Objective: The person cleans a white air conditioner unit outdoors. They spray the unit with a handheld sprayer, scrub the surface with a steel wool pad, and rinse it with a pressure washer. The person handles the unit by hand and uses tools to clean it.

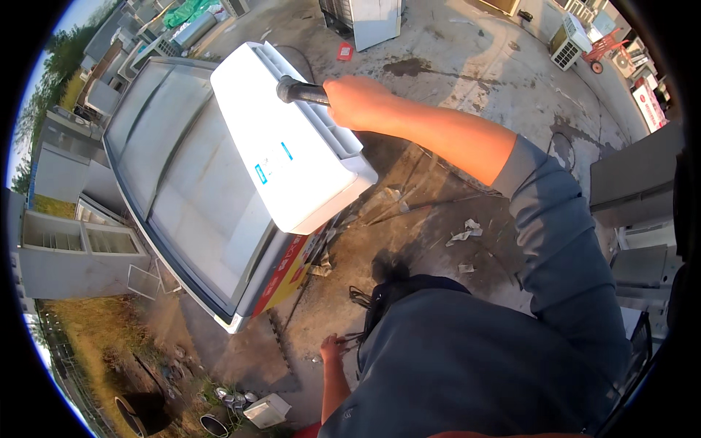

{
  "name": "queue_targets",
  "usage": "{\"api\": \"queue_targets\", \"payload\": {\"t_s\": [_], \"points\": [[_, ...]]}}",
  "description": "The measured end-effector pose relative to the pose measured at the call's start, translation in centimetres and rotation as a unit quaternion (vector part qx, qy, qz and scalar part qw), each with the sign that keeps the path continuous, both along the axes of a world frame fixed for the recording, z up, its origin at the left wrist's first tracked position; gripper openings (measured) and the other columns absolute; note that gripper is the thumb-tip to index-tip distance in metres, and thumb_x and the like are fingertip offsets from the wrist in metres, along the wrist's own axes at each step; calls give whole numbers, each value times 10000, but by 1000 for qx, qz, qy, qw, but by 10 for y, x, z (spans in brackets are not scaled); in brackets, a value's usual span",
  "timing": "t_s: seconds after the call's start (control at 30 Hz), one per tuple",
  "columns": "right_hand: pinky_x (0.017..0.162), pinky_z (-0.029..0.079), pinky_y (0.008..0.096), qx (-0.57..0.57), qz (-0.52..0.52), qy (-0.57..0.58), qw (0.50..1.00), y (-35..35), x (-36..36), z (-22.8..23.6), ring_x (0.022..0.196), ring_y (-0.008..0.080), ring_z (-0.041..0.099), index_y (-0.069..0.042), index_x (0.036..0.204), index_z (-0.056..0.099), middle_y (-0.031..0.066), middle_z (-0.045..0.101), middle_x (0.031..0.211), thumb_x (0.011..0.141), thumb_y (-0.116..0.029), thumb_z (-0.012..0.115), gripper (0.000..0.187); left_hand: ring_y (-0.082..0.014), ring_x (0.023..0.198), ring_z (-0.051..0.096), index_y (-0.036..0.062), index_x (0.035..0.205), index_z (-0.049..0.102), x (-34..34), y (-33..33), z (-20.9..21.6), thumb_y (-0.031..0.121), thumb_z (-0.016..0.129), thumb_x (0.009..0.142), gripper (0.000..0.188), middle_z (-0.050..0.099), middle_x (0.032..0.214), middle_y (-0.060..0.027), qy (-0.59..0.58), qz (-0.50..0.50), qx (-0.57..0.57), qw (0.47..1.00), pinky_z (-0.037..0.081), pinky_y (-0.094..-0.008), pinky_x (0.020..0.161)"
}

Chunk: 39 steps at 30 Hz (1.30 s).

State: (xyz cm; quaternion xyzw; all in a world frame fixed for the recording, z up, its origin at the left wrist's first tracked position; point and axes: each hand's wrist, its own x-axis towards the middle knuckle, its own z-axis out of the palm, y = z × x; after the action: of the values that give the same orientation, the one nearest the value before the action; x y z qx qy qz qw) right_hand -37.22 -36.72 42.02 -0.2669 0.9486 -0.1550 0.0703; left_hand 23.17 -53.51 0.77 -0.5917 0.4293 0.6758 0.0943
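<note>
A white wall-mounted air conditioner unit lies tilted across the glass top of a chest freezer. My right hand is closed around a black cylindrical tool with a rounded, knobbed end. That end rests over the unit's upper face, close to its open louver slot; whether it touches cannot be told. Low beside my body, my left hand has its fingers curled near thin black cords. A small pale bit shows at its fingertips, too small to name.
White cabinets stand left of the freezer. Grey appliances line the right side. Scraps of paper and cables lie on the stained concrete. A white appliance stands at the back, and an outdoor unit is beside a red hand cart.
</note>
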Motion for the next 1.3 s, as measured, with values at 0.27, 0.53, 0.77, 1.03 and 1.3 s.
{"api": "queue_targets", "payload": {"t_s": [0.27,0.53,0.77,1.03,1.3], "points": [[796,578,490,-9,47,73,996,-27,-35,-10,923,377,733,9,1102,675,207,741,975,912,-130,595,249,-368,713,612,81,1121,594,72,8,-17,170,543,951,199,679,929,-183,-72,171,112,976,424,-455,506],[814,574,494,-55,53,26,997,-38,-100,-39,932,390,727,17,1079,684,223,739,979,904,-124,596,241,-341,837,627,119,1127,598,67,72,18,235,577,927,233,671,1044,-160,-80,135,25,987,471,-468,572],[847,564,504,-94,61,-2,994,-41,-182,-55,956,408,716,26,1078,678,233,735,980,902,-166,622,266,-295,797,684,61,1002,662,8,155,45,232,624,973,177,712,1000,-144,-32,229,69,970,554,-443,622],[623,572,452,-148,71,-80,983,-39,-288,-47,596,351,690,118,936,644,224,689,727,862,-220,621,347,-340,796,678,50,1032,675,-12,280,11,219,593,975,196,708,856,-120,-77,-463,-397,789,540,-444,725],[517,540,414,-100,104,-43,989,-48,-306,-31,456,277,630,69,843,625,138,637,591,863,-236,610,306,-224,698,649,41,907,700,-63,340,16,272,546,1027,303,706,802,-86,-117,-142,-281,942,528,-393,643]]}}
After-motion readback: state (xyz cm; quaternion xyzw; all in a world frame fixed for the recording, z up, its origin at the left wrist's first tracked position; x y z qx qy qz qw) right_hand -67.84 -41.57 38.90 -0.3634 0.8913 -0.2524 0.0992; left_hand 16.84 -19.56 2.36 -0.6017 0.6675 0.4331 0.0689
